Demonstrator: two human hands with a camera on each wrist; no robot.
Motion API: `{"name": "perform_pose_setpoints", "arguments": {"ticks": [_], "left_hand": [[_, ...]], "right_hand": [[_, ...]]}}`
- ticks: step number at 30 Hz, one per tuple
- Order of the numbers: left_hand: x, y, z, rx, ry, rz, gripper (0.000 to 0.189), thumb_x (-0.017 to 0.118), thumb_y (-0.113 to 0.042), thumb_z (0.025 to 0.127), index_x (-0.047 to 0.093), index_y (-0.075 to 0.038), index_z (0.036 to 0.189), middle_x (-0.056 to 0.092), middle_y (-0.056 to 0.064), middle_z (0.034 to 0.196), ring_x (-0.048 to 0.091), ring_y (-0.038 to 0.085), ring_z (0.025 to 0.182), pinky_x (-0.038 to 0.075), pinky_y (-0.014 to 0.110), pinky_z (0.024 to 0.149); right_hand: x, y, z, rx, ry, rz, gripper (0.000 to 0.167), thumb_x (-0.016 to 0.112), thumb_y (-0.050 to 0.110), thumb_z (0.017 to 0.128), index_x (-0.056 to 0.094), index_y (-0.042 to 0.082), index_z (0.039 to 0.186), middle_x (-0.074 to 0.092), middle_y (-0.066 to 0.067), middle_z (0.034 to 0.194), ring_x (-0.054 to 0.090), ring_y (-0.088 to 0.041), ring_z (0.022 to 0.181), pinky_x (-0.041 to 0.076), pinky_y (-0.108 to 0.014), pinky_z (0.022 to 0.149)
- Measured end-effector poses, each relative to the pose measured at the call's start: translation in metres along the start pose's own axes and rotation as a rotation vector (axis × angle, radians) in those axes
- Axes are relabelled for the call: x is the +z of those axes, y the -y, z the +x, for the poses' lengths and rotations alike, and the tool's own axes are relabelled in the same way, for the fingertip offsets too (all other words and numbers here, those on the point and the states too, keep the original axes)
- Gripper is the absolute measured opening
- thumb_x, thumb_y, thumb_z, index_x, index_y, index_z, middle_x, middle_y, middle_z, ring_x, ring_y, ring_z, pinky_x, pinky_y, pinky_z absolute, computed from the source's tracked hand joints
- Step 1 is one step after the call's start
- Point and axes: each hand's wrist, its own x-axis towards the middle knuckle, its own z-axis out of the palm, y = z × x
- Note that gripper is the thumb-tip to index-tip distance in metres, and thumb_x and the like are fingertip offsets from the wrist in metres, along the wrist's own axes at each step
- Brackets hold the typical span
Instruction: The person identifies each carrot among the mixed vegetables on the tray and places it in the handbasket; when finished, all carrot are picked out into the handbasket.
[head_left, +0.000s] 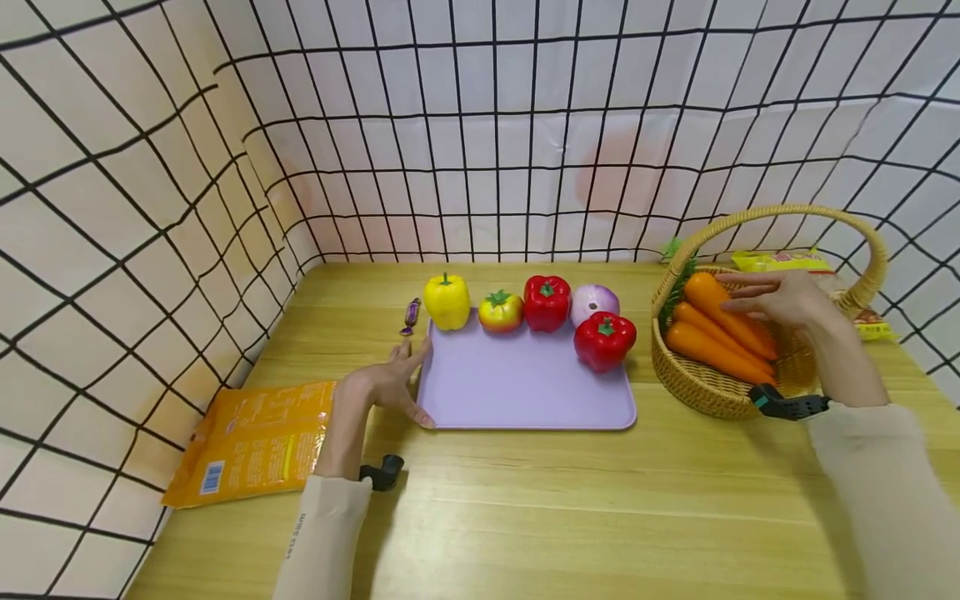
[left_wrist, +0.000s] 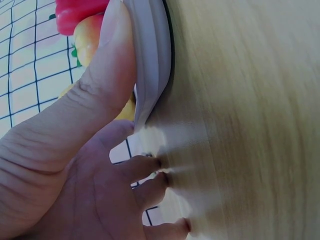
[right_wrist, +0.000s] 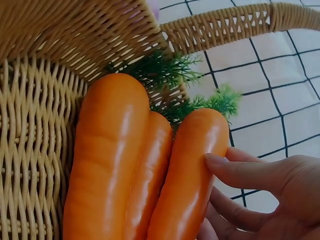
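My left hand (head_left: 386,385) rests at the left side of a lilac tray (head_left: 517,392), thumb on its rim and fingers spread. In the left wrist view the other fingertips touch the tabletop beside the tray. Over a wicker basket (head_left: 697,393), my right hand (head_left: 787,298) pinches the nearest carrot (right_wrist: 197,160) between thumb and fingers. Two more carrots lie alongside in the basket. Along the tray's back edge are a yellow bell pepper (head_left: 447,302), a red-yellow tomato (head_left: 501,312), a red bell pepper (head_left: 547,303) and a purple onion (head_left: 595,302). Another red bell pepper (head_left: 604,342) overlaps the tray's right edge.
An orange packet (head_left: 255,446) lies on the left of the table. Behind the tray's left corner is a purple wrapped candy (head_left: 411,315). A yellow packet (head_left: 780,261) lies behind the basket, whose tall handle (head_left: 787,210) arches over it. Grid-patterned cloth walls enclose the table.
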Motion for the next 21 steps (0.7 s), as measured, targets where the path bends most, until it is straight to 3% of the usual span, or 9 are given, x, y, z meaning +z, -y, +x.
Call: {"name": "perform_pose_setpoints", "arguments": {"ticks": [3,7,10,16,21], "left_hand": [[-0.0005,-0.0002,-0.0003,0.004,-0.002,0.008,0.132,0.089,-0.042,0.079,-0.006,-0.019,0.167,-0.02,0.022,0.171,-0.01,0.044,0.16,0.013,0.075,0.123],[-0.0006,-0.0004,-0.0007,0.002,-0.004,0.017,0.131,0.088,-0.042,0.079,-0.006,-0.019,0.167,-0.02,0.022,0.171,-0.009,0.045,0.16,0.014,0.075,0.123],[-0.0002,-0.0005,-0.0005,0.003,-0.004,0.018,0.131,0.088,-0.042,0.079,-0.006,-0.019,0.167,-0.019,0.023,0.171,-0.008,0.046,0.16,0.014,0.075,0.123],[0.0008,-0.0001,0.0006,0.003,-0.006,0.01,0.131,0.088,-0.043,0.079,-0.005,-0.02,0.167,-0.019,0.022,0.172,-0.008,0.045,0.16,0.014,0.075,0.123],[0.0008,0.0001,0.0008,0.007,-0.009,0.008,0.132,0.089,-0.043,0.079,-0.006,-0.02,0.167,-0.018,0.022,0.172,-0.009,0.045,0.161,0.014,0.075,0.123]], "right_hand": [[0.0017,0.0019,0.0006,-0.005,-0.008,-0.036,0.039,0.079,0.031,0.093,0.067,0.047,0.127,0.074,0.021,0.1,0.064,0.009,0.082,0.06,-0.025,0.073],[0.0034,0.0025,0.0012,-0.006,-0.005,-0.068,0.051,0.08,0.035,0.092,0.063,0.034,0.14,0.077,0.0,0.12,0.062,0.01,0.083,0.059,-0.025,0.074],[0.0033,0.001,0.0004,-0.005,0.016,-0.045,0.052,0.079,0.031,0.094,0.06,0.032,0.142,0.072,-0.012,0.131,0.061,0.014,0.083,0.06,-0.022,0.076],[0.004,-0.0012,-0.0017,-0.024,-0.002,-0.06,0.057,0.079,0.034,0.093,0.058,0.025,0.145,0.066,-0.023,0.137,0.06,0.016,0.083,0.06,-0.021,0.075],[0.0038,-0.0018,-0.0018,-0.038,-0.039,-0.109,0.058,0.08,0.038,0.091,0.06,0.025,0.144,0.068,-0.022,0.136,0.057,0.016,0.084,0.058,-0.023,0.072]]}}
